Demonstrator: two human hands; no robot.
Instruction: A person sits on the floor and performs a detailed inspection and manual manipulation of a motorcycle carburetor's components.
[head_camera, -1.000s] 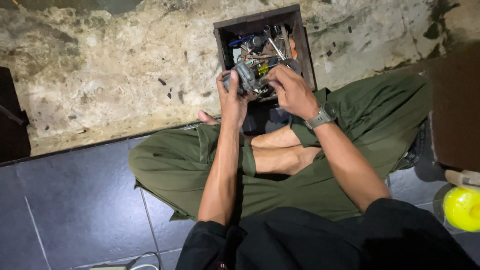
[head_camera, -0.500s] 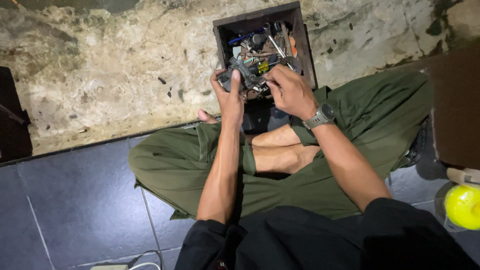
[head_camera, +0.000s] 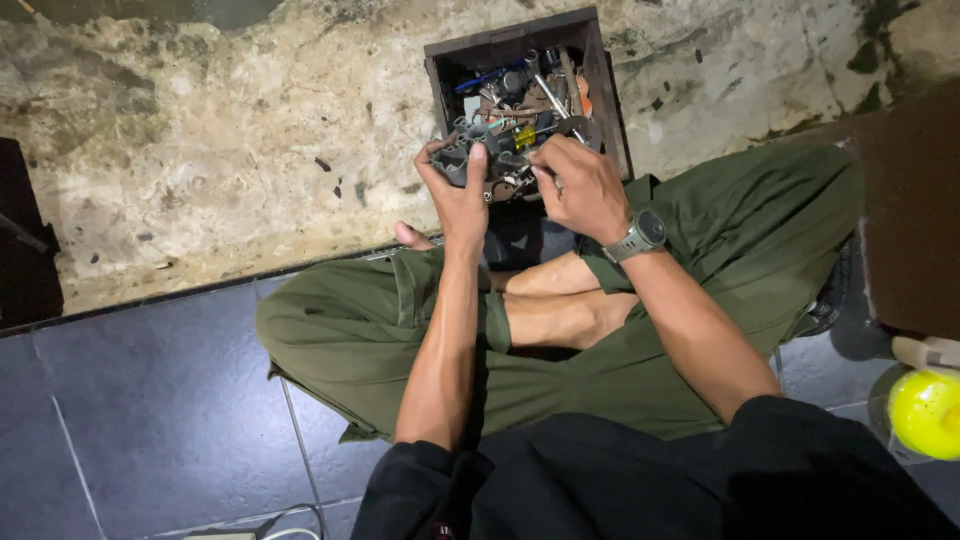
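From my remote seat, starting at the left, I see dark grey floor tiles meeting a rough, stained concrete slab along a dark seam; that whole side is bare and gives the most room to swing an arm out. A white cable crosses the tiles near the bottom edge.

Moving in, the left hand is clenched around a small dull-grey metal part, thumb up over it, right at the near rim of the dark rectangular wooden box that stands on the slab ahead of my crossed legs in olive-green trousers. I judge the part hard, stiff and heavy for its size, likely greasy or gritty, so I would pinch it across its body rather than by a thin edge. The box is packed with loose metal tools and fittings, among them a yellow-handled piece; they look tangled, so one lifted piece may snag its neighbours.

The right hand, with a grey wristwatch, reaches into the same heap with curled fingers; I cannot tell whether they grip anything. The box walls hem both hands in, leaving upward and toward me as the free directions.

Far right, a brown board and a yellow round object crowd that side.
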